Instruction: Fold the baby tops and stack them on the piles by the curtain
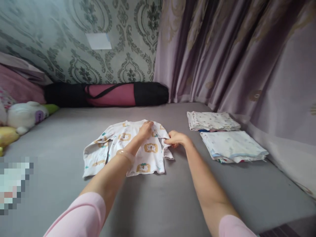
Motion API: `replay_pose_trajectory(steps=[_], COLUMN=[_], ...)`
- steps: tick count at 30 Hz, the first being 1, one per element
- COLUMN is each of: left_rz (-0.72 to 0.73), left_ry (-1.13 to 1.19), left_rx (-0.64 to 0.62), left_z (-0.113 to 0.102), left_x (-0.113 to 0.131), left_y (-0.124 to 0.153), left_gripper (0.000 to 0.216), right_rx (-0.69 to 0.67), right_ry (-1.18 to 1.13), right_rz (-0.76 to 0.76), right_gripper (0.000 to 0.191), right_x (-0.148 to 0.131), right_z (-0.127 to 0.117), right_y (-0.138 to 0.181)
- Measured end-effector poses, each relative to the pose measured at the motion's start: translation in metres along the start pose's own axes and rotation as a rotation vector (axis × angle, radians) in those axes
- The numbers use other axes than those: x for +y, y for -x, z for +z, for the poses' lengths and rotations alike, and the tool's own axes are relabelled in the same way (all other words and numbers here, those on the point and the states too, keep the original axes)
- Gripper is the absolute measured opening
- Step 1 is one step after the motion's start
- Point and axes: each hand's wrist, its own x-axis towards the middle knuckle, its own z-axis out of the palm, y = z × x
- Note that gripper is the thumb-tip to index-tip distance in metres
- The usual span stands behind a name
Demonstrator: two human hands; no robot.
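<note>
A white long-sleeved shirt (134,138) printed with orange lion faces and small green motifs lies spread on the grey bed. My left hand (146,129) is on its upper part, beside the neckline, with the fingers bent against the cloth and partly hidden. At the shirt's right side, my right hand (176,139) pinches the sleeve, whose cuff end hangs folded below the fingers. The other sleeve lies stretched out and bent downward on the left.
Two stacks of folded cloth, a rear one (213,121) and a nearer one (234,144), lie to the right by the curtain (192,49). A black and pink long bag (111,94) runs along the wall. Plush toys (26,115) sit at the left; a pixelated object (13,184) lies nearer.
</note>
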Motion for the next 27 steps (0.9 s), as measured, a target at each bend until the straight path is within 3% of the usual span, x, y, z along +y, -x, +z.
replay_pose_trajectory(steps=[3, 5, 8, 10, 12, 16, 18, 20, 24, 27], left_rz=[-0.026, -0.038, -0.051, -0.058, -0.065, -0.076, -0.088, -0.091, -0.088, -0.089], left_ry=[0.010, 0.028, 0.031, 0.004, -0.054, -0.214, -0.256, -0.270, -0.280, -0.271], left_rx=[0.042, 0.051, 0.041, 0.032, 0.016, -0.062, -0.096, -0.109, -0.110, -0.103], left_z=[0.009, 0.011, 0.011, 0.009, 0.006, 0.001, 0.001, 0.002, 0.004, 0.003], left_x=[0.000, 0.000, 0.002, 0.008, 0.015, 0.027, 0.029, 0.028, 0.026, 0.027], left_y=[0.006, 0.008, 0.008, 0.008, 0.009, 0.013, 0.014, 0.014, 0.013, 0.013], left_gripper=[0.052, 0.052, 0.047, 0.040, 0.040, 0.050, 0.054, 0.055, 0.057, 0.058], right_rx=[0.104, 0.363, 0.879, 1.054, 1.029, 0.545, 0.393, 0.470, 0.830, 0.846], right_ry=[0.021, 0.095, 0.289, 0.394, 0.476, 0.541, 0.488, 0.403, 0.295, 0.303], right_rz=[-0.051, -0.088, -0.223, -0.326, -0.331, 0.027, 0.129, 0.107, 0.033, -0.027], right_gripper=[0.007, 0.009, 0.024, 0.028, 0.031, 0.038, 0.038, 0.034, 0.036, 0.039], right_x=[0.002, 0.005, 0.009, 0.012, 0.018, 0.036, 0.046, 0.055, 0.069, 0.077], right_z=[-0.006, -0.016, -0.032, -0.038, -0.041, -0.044, -0.049, -0.056, -0.061, -0.052], right_y=[0.002, 0.005, 0.012, 0.013, 0.012, 0.007, 0.007, 0.008, 0.002, -0.012])
